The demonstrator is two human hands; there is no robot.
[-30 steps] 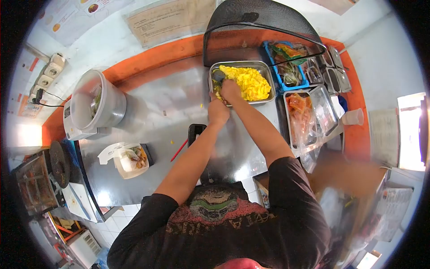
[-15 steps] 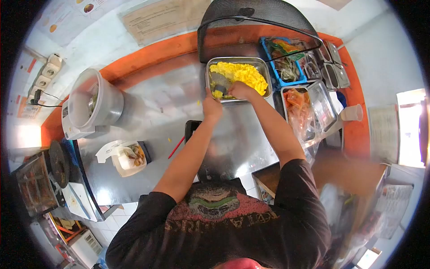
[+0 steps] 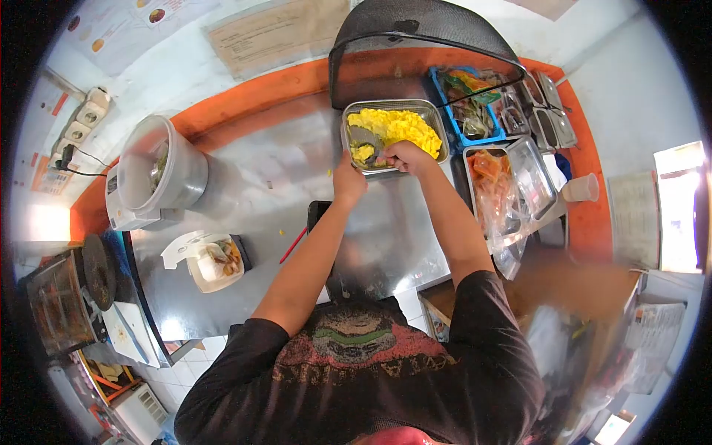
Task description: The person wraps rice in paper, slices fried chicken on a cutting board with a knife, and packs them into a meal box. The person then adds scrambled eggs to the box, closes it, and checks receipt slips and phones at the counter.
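A rectangular metal tray (image 3: 446,156) holds a mound of yellow scrambled egg (image 3: 404,126), piled toward its back and right side. My left hand (image 3: 348,179) is closed at the tray's front left corner, gripping the rim. In my right hand (image 3: 409,157), above the tray's front edge, is the handle of a grey metal serving spoon (image 3: 377,158). The spoon's head lies in the left part of the tray among bits of egg; its exact shape is hard to make out.
Behind the tray stands a black mesh cover (image 3: 423,37). To the right are a blue basket (image 3: 475,139) of packets and a tray of orange food (image 3: 491,174). A phone (image 3: 317,213), red pen (image 3: 294,246), open white tub (image 3: 215,276) and large clear bucket (image 3: 185,174) lie leftward.
My right hand has drawn slightly down and left with the spoon, and egg now shows near the spoon's head. My left hand stays at the tray's corner.
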